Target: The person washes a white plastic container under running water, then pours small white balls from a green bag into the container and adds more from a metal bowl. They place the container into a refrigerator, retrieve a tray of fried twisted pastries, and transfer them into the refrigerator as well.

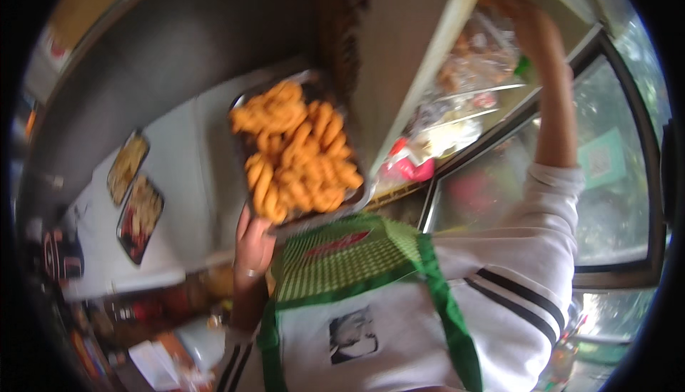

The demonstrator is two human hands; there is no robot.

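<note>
My left hand (254, 247) grips the near left corner of a shallow metal tray (369, 188), its thumb at the rim. Twisted orange-brown food pieces (305, 151), like fried dough twists, are heaped in the tray, which is held in front of my green checked apron (348, 258). My right arm is stretched up and to the right into an opened refrigerated display cabinet (514, 95). Up there my right hand (505, 7) is over clear plastic bags of brownish food (476, 55). Blur hides its fingers, and I cannot tell whether it holds anything.
Left of the tray, two dishes of food (140, 218) rest on a white counter (182, 221) beside a dark curved panel (214, 39). A pink bag (409, 169) lies low in the cabinet. Its framed glass door (615, 205) is under my right arm.
</note>
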